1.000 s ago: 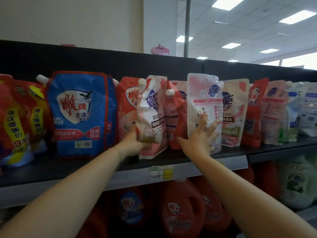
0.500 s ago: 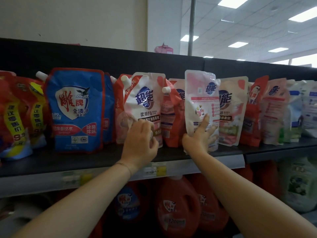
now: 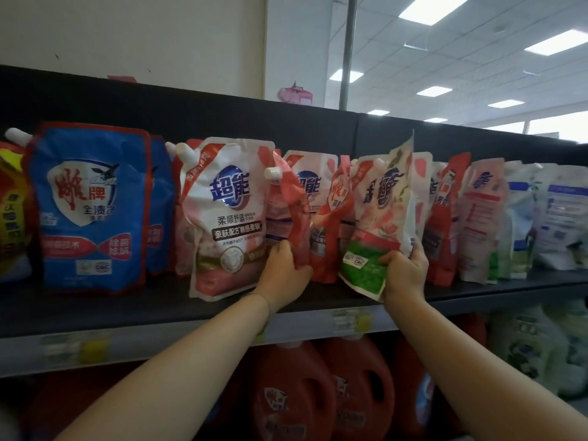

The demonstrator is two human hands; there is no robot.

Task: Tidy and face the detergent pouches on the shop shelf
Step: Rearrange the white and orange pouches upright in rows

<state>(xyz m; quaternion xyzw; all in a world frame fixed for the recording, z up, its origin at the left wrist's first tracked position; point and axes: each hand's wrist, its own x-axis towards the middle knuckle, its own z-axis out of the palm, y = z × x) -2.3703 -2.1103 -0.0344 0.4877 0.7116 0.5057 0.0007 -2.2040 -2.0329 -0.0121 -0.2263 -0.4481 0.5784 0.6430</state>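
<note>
A row of detergent pouches stands on the dark shelf (image 3: 133, 308). A white-and-pink pouch (image 3: 227, 218) faces front at the middle, its spout at upper left. My left hand (image 3: 284, 275) grips the lower edge of a red pouch (image 3: 291, 214) that stands edge-on just right of it. My right hand (image 3: 404, 272) grips the bottom corner of a pink pouch with a green base (image 3: 378, 218), which is tilted and turned partly sideways at the shelf's front edge. A blue pouch (image 3: 89, 205) stands at the left.
More pink, red and white pouches (image 3: 483, 218) crowd the shelf to the right. A yellow-and-red pouch (image 3: 12, 211) is at the far left. Red detergent jugs (image 3: 292, 389) fill the shelf below, behind the price-label strip (image 3: 350, 319).
My left hand let go of the white-and-pink pouch, now facing front, and took the red pouch beside it. My right hand turned its pouch sideways and tilted it.
</note>
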